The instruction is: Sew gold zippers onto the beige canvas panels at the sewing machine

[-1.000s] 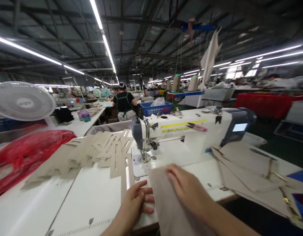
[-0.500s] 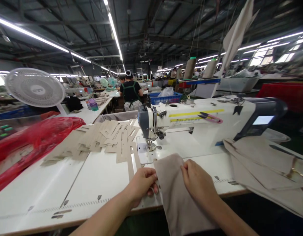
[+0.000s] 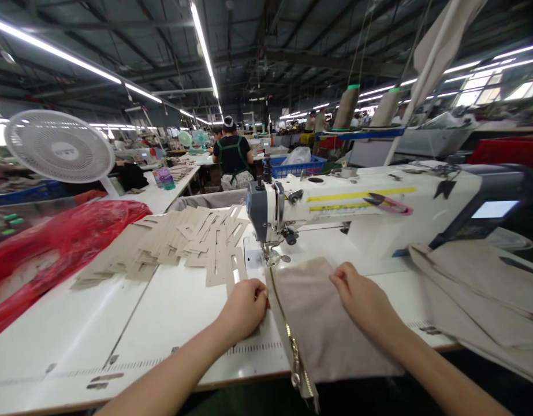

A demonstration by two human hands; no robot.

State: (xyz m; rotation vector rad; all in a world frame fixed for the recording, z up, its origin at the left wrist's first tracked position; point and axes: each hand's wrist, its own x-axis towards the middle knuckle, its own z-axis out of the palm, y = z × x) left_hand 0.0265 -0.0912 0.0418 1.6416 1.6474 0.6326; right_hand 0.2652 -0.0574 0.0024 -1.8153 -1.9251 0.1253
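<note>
A beige fabric piece (image 3: 331,318) lies spread at the table's front edge, its lower part hanging over. Along its left side runs a gold zipper (image 3: 289,332) with the slider near the lower end. My left hand (image 3: 245,306) pinches the fabric's left edge beside the zipper. At the upper right edge, my right hand (image 3: 364,297) holds the cloth between thumb and fingers. The top of the zipper reaches the needle area of the white sewing machine (image 3: 361,214), just under the presser foot or in front of it; which one I cannot tell.
Beige cut pieces with slots (image 3: 216,254) are heaped left of the machine, beside red plastic (image 3: 75,237). More beige fabric (image 3: 478,289) lies at the right. A white fan (image 3: 60,147) stands at the left. Snips (image 3: 390,203) rest on the machine. A person (image 3: 232,153) sits ahead.
The fabric has moved up to the needle area and lies flatter, with the zipper now showing on its left. Both hands are slightly higher, and my right hand is farther right. The view has shifted.
</note>
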